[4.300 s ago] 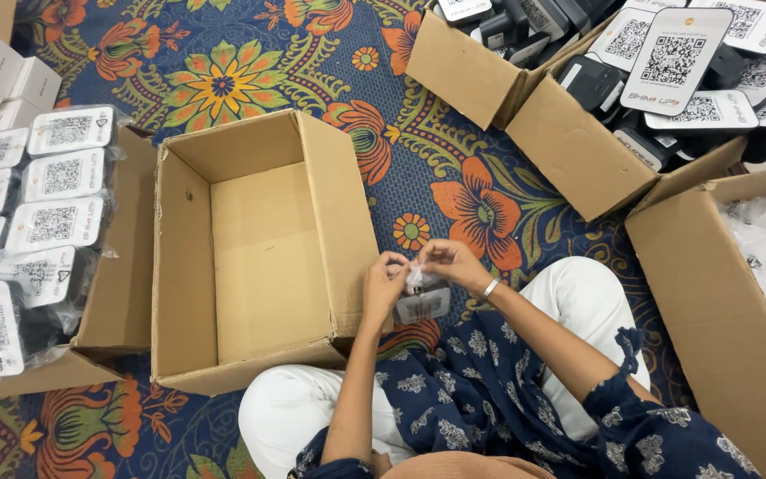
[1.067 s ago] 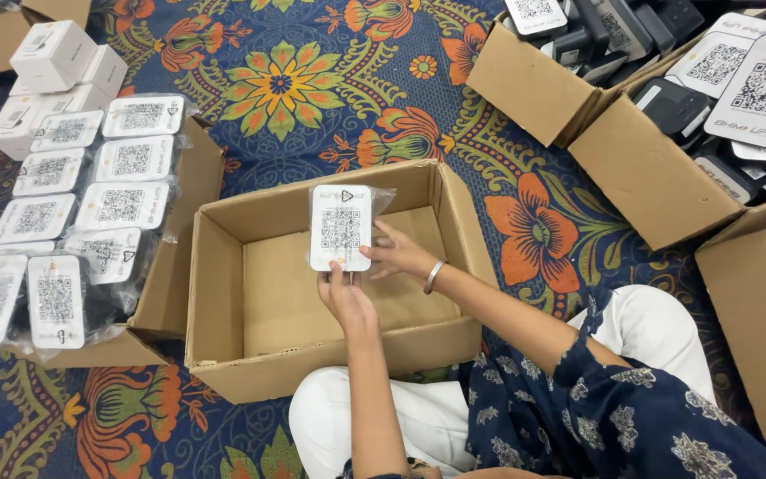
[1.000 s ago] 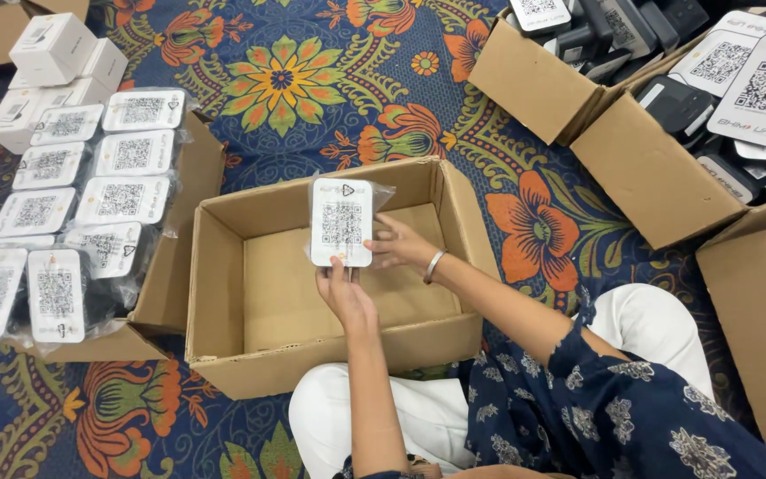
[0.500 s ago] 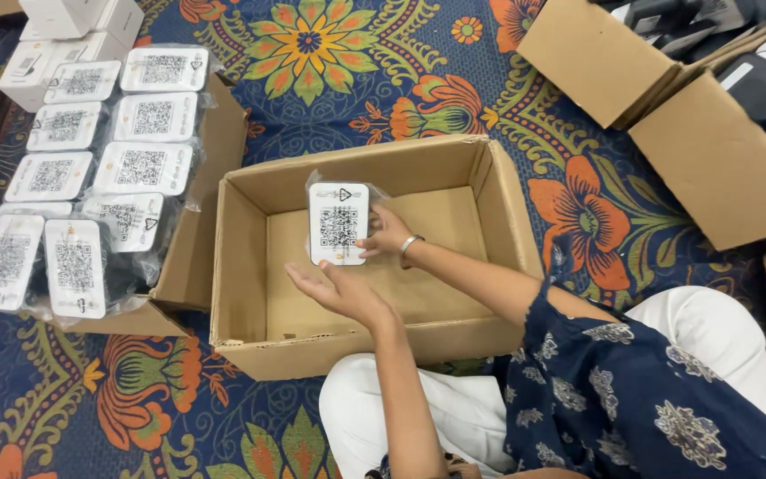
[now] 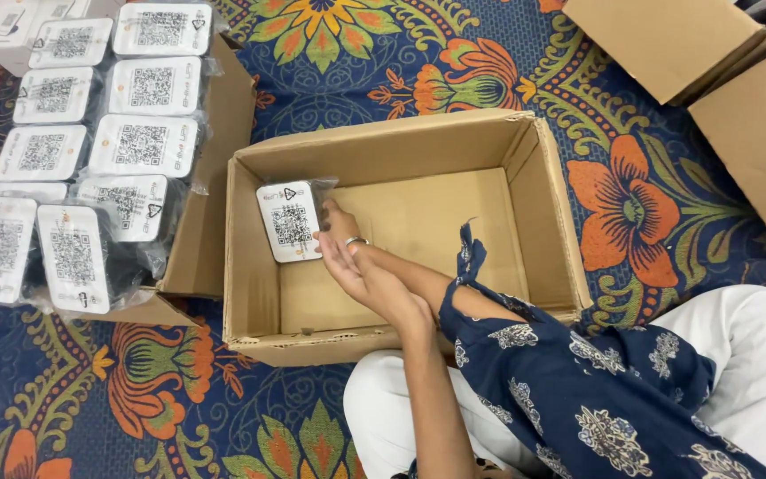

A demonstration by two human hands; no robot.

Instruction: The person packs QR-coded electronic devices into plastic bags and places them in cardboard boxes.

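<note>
Against the frame half a second back, the white packet [image 5: 290, 221] has dropped from mid-box height to the left inner wall of the open cardboard box [image 5: 525, 160]. It now stands nearly upright there, in its clear wrap, close to the box floor. Both my arms have gone deeper into the box.

My right hand [image 5: 340, 238] is behind the packet's right edge, fingers touching it. Whether they pinch it or only press it to the wall, I cannot tell. My left hand [image 5: 372, 286] lies palm up and flat, fingers spread, holding nothing, just below and beside the packet.

Hidden or unclear: the packet's lower edge and whatever it rests on, which are masked by my left fingers. My right forearm runs under the left and is mostly covered. The dark blue sleeve [image 5: 560, 372] hides the box's near right rim. The packet's printed face is visible but too small to sort.

Edges and room: the box floor right of my hands is bare cardboard through to the far right wall. The left wall abuts a second carton [image 5: 214, 177] filled with matching white packets [image 5: 99, 160] in rows. More cartons [image 5: 729, 80] sit top right, cut off by the frame, well apart across the patterned rug [image 5: 330, 80].
</note>
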